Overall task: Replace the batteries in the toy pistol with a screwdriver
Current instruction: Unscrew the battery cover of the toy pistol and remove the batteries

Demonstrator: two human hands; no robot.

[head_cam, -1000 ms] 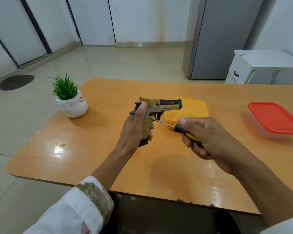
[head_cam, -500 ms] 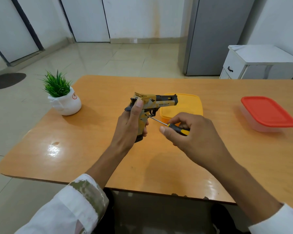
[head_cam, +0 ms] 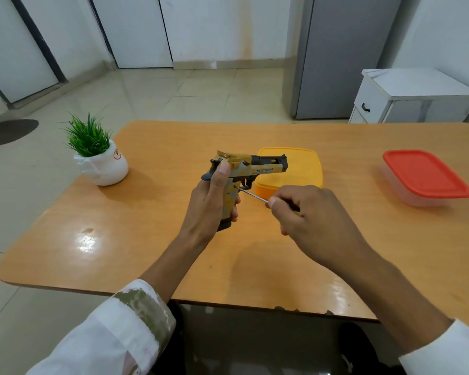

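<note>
While the left hand (head_cam: 209,207) keeps gripping the toy pistol (head_cam: 244,167) upright at the middle of the counter (head_cam: 173,253), the right hand (head_cam: 309,212), clenched round the screwdriver (head_cam: 251,194), has rolled over its handle with the tip kept on the grip's screw (head_cam: 235,186), which suggests that unscrewing is under way.

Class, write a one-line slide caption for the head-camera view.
Left hand grips a tan-and-black toy pistol while the right hand holds a slim steel-shafted screwdriver with its tip at the grip.
</note>
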